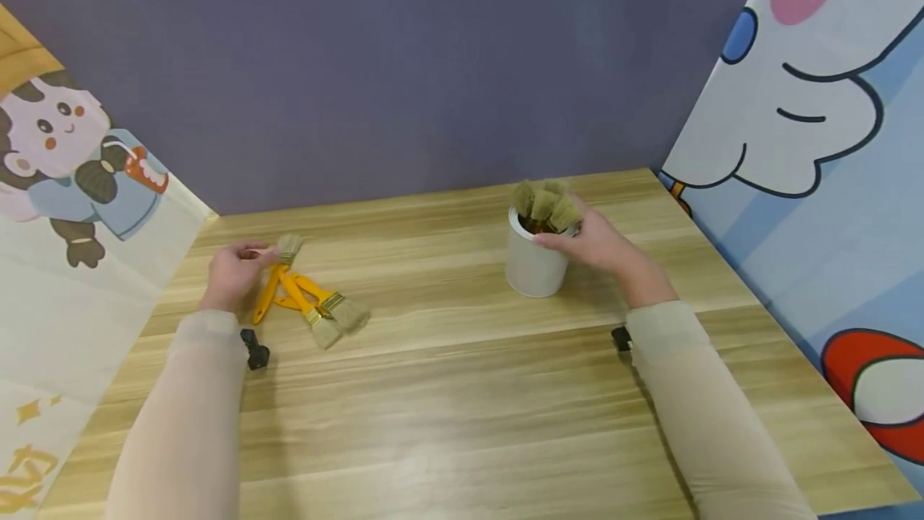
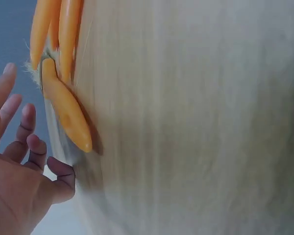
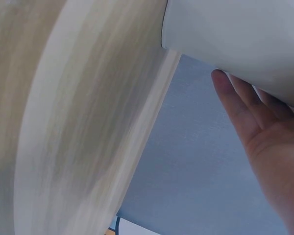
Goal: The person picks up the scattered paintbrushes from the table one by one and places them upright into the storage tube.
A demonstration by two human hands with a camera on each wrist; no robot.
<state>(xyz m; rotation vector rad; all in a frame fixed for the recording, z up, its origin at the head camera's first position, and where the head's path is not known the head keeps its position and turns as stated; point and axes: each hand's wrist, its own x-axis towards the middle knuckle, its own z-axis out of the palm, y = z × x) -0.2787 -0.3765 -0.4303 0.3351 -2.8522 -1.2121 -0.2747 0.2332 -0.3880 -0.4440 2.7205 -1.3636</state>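
Observation:
Several paintbrushes with yellow-orange handles lie in a loose pile on the left of the table. One brush (image 1: 269,295) points its bristles toward the back wall; another brush (image 1: 315,319) points its bristles toward the front. My left hand (image 1: 234,273) hovers beside the pile, fingers loosely bent and thumb near the bristles. In the left wrist view its fingers hold nothing, apart from the nearest brush handle (image 2: 68,115). To the right stands a white cylindrical cup (image 1: 532,263) with several brushes (image 1: 545,203), bristles up. My right hand (image 1: 595,239) grips its rim side, thumb in front, fingers behind.
The wood-grain table (image 1: 433,392) meets a dark purple-grey back wall (image 1: 433,79). Side panels with cartoon prints stand at left (image 1: 65,183) and right (image 1: 830,183). Small black devices sit at both wrists.

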